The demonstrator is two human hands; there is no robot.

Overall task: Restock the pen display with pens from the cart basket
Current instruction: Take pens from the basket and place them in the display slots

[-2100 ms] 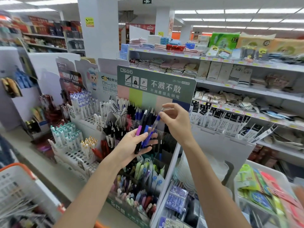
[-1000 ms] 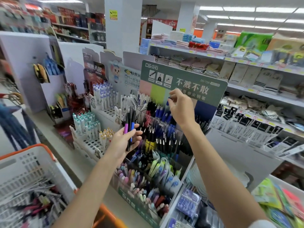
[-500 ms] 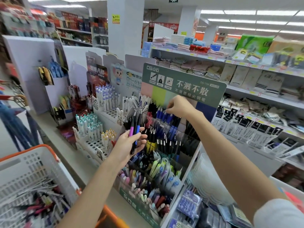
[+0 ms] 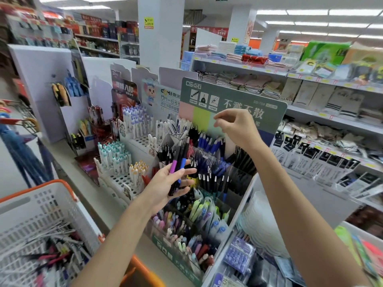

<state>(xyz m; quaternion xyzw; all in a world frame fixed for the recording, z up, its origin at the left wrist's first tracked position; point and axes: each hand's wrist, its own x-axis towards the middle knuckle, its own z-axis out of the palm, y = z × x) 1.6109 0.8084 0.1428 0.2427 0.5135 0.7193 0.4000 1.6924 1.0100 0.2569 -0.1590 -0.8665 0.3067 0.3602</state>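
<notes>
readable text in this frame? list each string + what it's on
"DS点石", "不溅不散", "DS-758": green header card of the pen display.
"DOMI 東米", "DM-633": white mouse-cartoon card behind it.
"八" and neighbouring characters, partly legible: dark red card.
Yellow pillar sign, shelf price tags, hanging packets: too small or blurred.

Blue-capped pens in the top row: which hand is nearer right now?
Right. The right hand hovers just above the blue-capped pens; the left hand sits lower and leftward, holding spare pens.

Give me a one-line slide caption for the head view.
Left hand holds two pens at the pen display; right hand hovers empty above.
</notes>
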